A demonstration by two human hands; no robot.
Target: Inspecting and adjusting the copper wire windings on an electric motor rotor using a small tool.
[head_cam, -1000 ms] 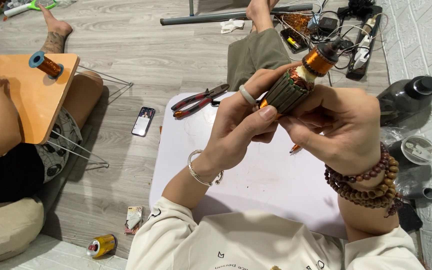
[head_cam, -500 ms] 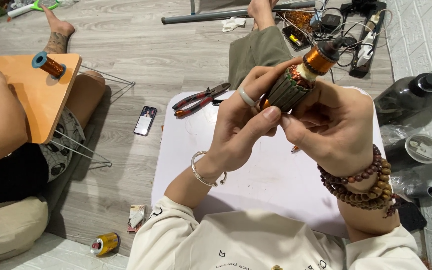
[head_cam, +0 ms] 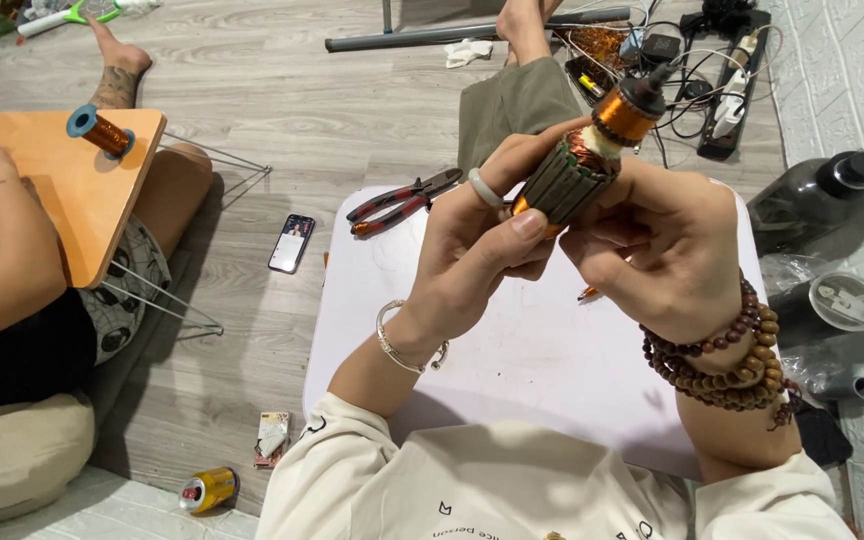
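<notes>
Motor armature (head_cam: 592, 160) gripped between left hand (head_cam: 477, 255), right hand (head_cam: 662, 255) (tilted)

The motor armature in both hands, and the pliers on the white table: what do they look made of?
Motor armature: a dark, ribbed core, probably stacked steel; shiny orange-brown windings and end collar look like copper. The left hand and right hand grip it together. Pliers: dull grey metal jaws, with red and black handles that look plastic- or rubber-coated. White table: smooth and matte, maybe laminate.

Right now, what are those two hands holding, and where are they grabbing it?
Both hands, left hand and right hand, hold a motor armature. Their fingers wrap its dark slotted core; the copper end sticks up free.
</notes>
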